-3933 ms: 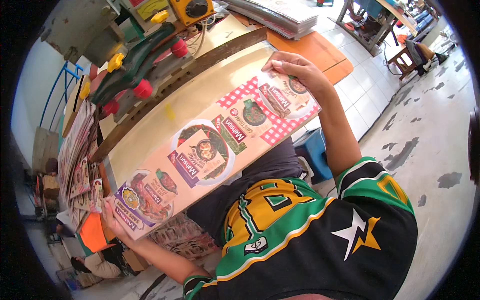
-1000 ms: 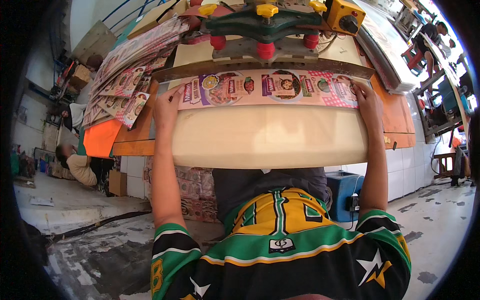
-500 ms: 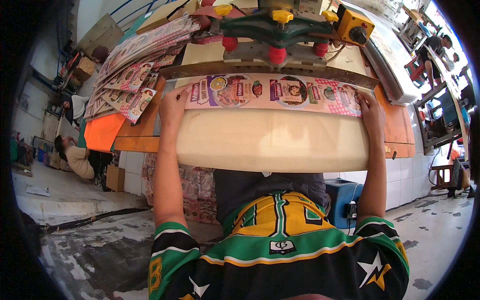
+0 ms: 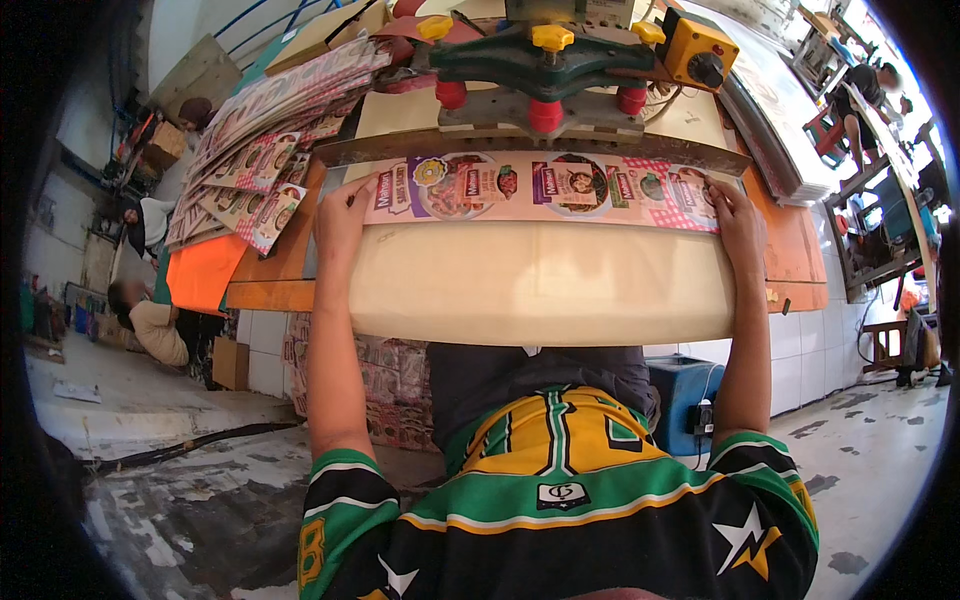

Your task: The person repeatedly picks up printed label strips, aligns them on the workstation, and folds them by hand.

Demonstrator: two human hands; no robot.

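Facing a surface [image 4: 275, 293] of orange wood, working beneath a dark green press [image 4: 545, 63]. Reaching across a broad pale sheet [image 4: 540, 280]. Keeping close to a fanned stack of printed sheets [image 4: 285, 110] on the left, perhaps risking a spill of its loose lower pieces by swinging the left arm wide. Stopping short of a dark metal bar [image 4: 530, 147], possibly risking trapped fingers in case of any movement there. Holding a long printed strip [image 4: 520, 188] lengthwise at the back of the pale sheet, just before the bar; leaving contact with the bar uncertain from this angle. Probably risking a skewed edge by pushing one end farther than the other, or a buckling middle by drawing both hands inward. Pinching the strip's left end with the left hand [image 4: 340, 212] and its right end with the right hand [image 4: 738, 212], perhaps risking a slip by gripping only the ends.

Now facing the surface squarely, unlike in the earliest frame. No longer slanting the strip close to the body, but aligning it along the bar. Barely differing from the latest earlier frame, keeping the same hold.
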